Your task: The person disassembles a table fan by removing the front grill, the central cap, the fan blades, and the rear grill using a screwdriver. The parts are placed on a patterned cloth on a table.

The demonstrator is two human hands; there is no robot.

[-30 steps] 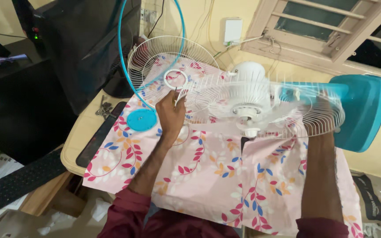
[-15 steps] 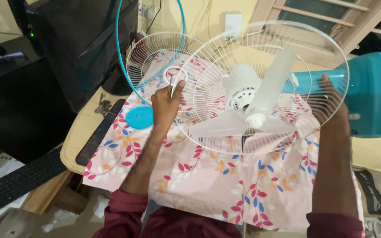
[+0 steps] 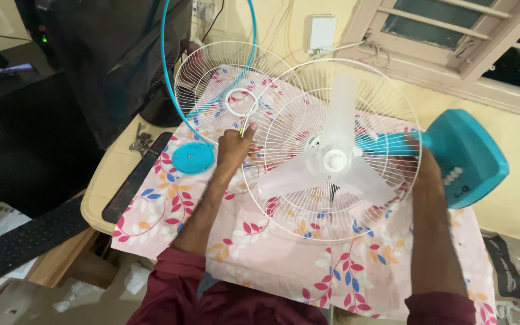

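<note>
A table fan lies tilted over the pink flowered cloth point(image 3: 272, 247), its white rear guard point(image 3: 284, 198) facing up at me. Its three translucent white blades point(image 3: 332, 162) are bare, with no front guard over them. My left hand point(image 3: 234, 148) grips the guard's left rim and also holds a thin yellowish tool. My right hand point(image 3: 424, 171) holds the guard's right rim, beside the blue stand neck point(image 3: 386, 144). The blue base point(image 3: 467, 157) sticks out to the right. The loose front guard point(image 3: 224, 84) lies flat on the cloth behind my left hand.
A blue rim ring point(image 3: 167, 66) leans upright at the back left, with a round blue cap point(image 3: 193, 158) on the cloth beside it. Dark equipment point(image 3: 109, 60) stands on the left. A black keyboard point(image 3: 28, 238) sits lower left, and a window point(image 3: 452, 30) at the back right.
The fan has swung from lying edge-on to facing me, its base dropping lower on the right. Both hands have stayed on the guard's rim.
</note>
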